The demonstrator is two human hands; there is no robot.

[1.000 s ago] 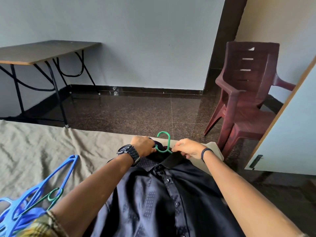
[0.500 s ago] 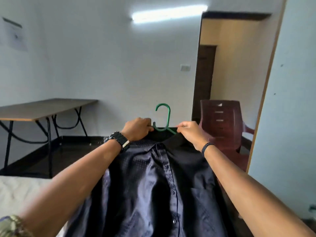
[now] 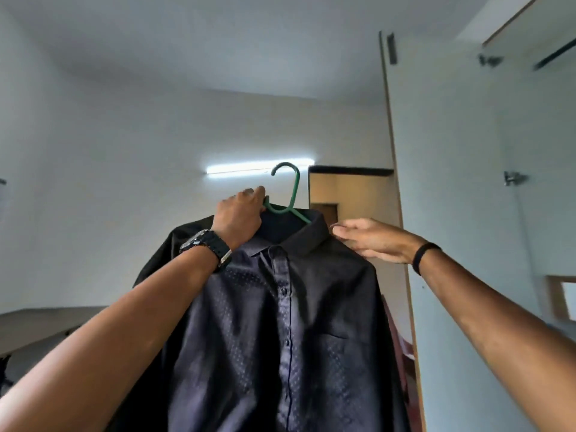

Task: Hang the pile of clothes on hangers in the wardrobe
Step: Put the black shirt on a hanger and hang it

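Head view: the wardrobe door (image 3: 452, 213) stands at right. The dark shirt (image 3: 280, 322) hangs raised on the green hanger (image 3: 291, 194). Left hand (image 3: 240, 215) grasps the hanger. Right hand (image 3: 371, 240), fingers relaxed, touches the shirt's shoulder.

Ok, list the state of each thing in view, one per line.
Shirt: buttoned, hanging on the hanger, held up.
Hanger: inside the collar, hook free, not yet on a rail.
Left hand: grips the hanger.
Right hand: fingers straight, touching the shirt's shoulder.
Wardrobe door: open.
Tube light: on.
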